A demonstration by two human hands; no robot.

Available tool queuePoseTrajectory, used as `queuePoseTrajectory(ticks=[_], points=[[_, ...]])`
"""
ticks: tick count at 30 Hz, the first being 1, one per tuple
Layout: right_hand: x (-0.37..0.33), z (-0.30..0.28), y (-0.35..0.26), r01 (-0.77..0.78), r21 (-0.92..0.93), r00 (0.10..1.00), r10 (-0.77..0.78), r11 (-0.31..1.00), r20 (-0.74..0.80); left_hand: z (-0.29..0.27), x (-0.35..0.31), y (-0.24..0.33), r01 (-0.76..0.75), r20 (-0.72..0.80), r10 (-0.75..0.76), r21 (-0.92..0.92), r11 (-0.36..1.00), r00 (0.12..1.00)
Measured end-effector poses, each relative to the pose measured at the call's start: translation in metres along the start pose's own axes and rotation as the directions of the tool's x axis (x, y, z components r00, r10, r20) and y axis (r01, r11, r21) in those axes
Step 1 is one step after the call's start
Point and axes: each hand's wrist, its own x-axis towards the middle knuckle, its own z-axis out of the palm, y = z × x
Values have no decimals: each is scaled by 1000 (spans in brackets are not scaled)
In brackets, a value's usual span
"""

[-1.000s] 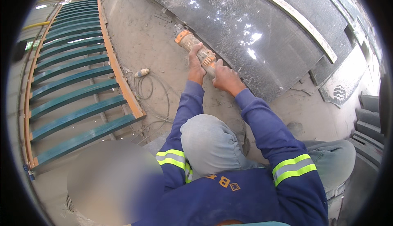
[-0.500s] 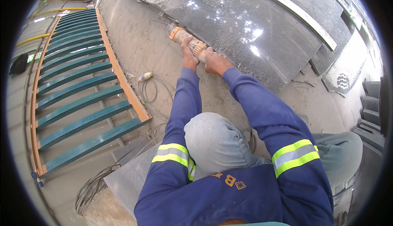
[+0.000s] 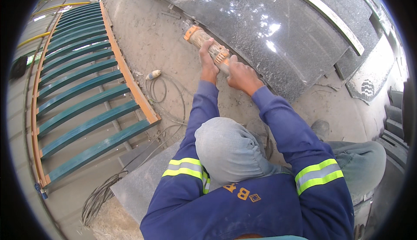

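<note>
My left hand [image 3: 209, 64] is wrapped round the middle of a dusty tan-and-orange grinder [image 3: 197, 36], thumb along its body. Its rear end is gripped by my right hand [image 3: 244, 75], fingers closed. The tool lies slantwise, its orange-collared front end pointing up and left beside the left edge of a grey stone slab [image 3: 278, 44]. Whether its working end touches the slab's edge I cannot tell.
A green-slatted frame with orange rails [image 3: 104, 93] stands at left. On the dusty ground lie a plug connector [image 3: 153, 75] and looped cable [image 3: 158, 93]. A pale straight bar [image 3: 321, 15] rests across the slabs. Stacked dark pieces [image 3: 394, 125] stand at far right.
Both hands and the grinder have shifted slightly right in the view, the hands a little lower. Both hands keep their grip. The view itself has also moved slightly.
</note>
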Motion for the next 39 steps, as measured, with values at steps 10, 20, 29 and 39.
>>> queuePoseTrajectory(ticks=[10,20,29,39], points=[[23,1,-6,-18,14,1000,17,1000,2,-1,19,12,57,-30,-56,19,998,998],[-17,-6,-1,-15,-14,1000,15,1000,4,1,-14,-6,20,11,-20,17,1000,1000],[35,2,-10,-40,-23,999,41,999,19,-7,30,16,22,-1,-22,35,999,1000],[-26,-6,2,-26,-20,999,26,999,18,6,-22,-10,18,-8,-18,28,999,1000]])
